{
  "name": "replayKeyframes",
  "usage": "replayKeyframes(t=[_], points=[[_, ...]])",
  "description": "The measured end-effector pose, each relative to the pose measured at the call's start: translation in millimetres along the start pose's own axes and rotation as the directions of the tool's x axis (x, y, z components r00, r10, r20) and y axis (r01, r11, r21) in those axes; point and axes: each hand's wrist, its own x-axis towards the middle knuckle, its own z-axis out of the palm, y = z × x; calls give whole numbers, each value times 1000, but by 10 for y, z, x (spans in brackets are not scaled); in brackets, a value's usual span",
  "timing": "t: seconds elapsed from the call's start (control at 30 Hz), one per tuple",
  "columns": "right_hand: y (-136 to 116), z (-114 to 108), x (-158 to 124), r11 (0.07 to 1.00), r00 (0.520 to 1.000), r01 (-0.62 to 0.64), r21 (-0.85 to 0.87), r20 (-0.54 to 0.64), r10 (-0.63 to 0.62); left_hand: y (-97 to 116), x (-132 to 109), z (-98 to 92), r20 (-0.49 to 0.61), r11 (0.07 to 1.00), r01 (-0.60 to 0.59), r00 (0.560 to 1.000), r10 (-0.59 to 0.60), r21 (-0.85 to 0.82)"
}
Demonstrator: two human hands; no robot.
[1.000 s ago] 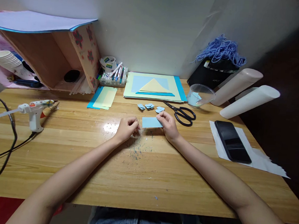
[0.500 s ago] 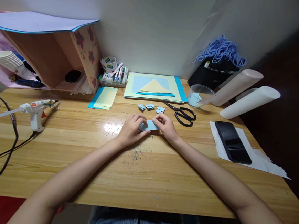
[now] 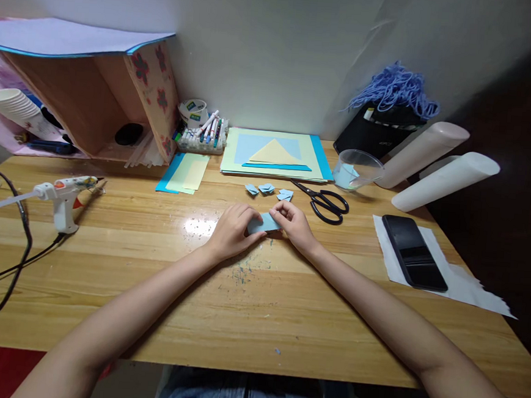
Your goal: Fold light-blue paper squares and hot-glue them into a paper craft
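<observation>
A small light blue paper piece lies between both hands at the middle of the wooden table. My left hand pinches its left end with curled fingers. My right hand pinches its right end. Just beyond them lie several small folded blue paper pieces. Black scissors rest to the right of those pieces.
A glue gun with its cord stands at the left. Coloured paper sheets, markers and a clear cup sit at the back. A black phone lies on white paper at the right, near two white cylinders.
My left hand moved right from the table and took hold of the blue paper's left end. My right hand drew closer in, and the paper now looks shorter between the hands.
</observation>
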Motion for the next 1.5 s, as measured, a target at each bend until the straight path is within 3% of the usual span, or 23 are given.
replayKeyframes(t=[0.23,0.37,0.47,1.0,1.5], points=[[-25,-3,4,992,997,-72,99,24,70,6,2,-4,-23,999,13,1000,-14,-50],[6,-4,3,962,987,-145,233,96,125,9,6,-8,-59,997,63,996,-66,-53],[20,-6,-1,958,982,-159,238,140,128,9,7,-10,-56,997,67,996,-69,-48],[-94,10,-24,962,981,-141,234,161,105,-2,10,-4,-58,984,155,985,-160,-93],[-26,-4,-15,949,981,-119,293,183,66,-6,19,-6,-83,978,164,981,-176,-131]])
